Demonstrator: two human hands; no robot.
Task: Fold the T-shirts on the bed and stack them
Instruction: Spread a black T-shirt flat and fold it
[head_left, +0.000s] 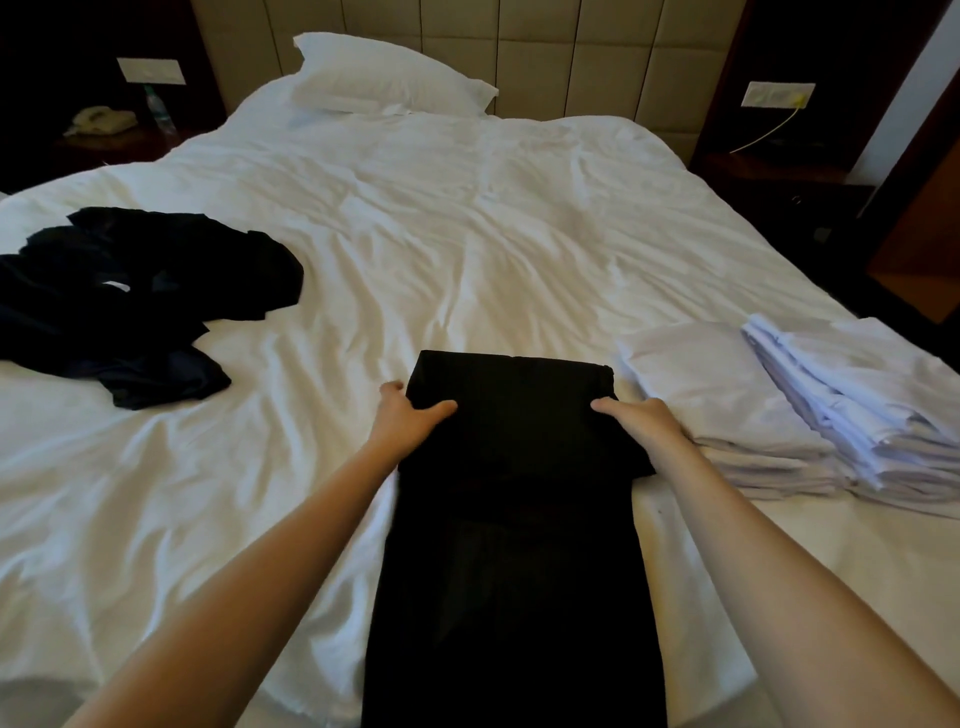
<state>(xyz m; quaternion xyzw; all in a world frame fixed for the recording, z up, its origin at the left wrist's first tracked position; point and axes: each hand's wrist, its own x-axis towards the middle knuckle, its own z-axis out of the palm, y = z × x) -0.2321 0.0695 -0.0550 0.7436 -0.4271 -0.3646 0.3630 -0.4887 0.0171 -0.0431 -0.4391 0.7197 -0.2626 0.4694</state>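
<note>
Head view, left to right: dark nightstand at far left with a beige telephone (101, 120) and a plastic bottle (158, 110) beside it, under a white wall panel. On the left side of the bed (467, 234), a loose pile of unfolded dark T-shirts (140, 296), crumpled, with a white label showing, well apart from the hands. White duvet is wrinkled all over; one white pillow (384, 78) lies at the top against the padded beige headboard (571, 52). Centre foreground: black T-shirt (514, 519) lies on the bed as a long narrow strip running from the bottom edge of frame up to mid-bed, its far end doubled over in a wider layer. Left hand (408, 418) pinches that layer's left edge, thumb on top, fingers behind the cloth. Right hand (644, 421) pinches the right edge the same way, thumb on top, fingers hidden under the fabric. Both forearms are bare. Just right of the right hand, a stack of folded white T-shirts (727, 405), touching a second white stack (872, 410) near the bed's right edge. Upper right: a wall socket panel (777, 94) with a yellow cable (769, 130) hanging from it.
</note>
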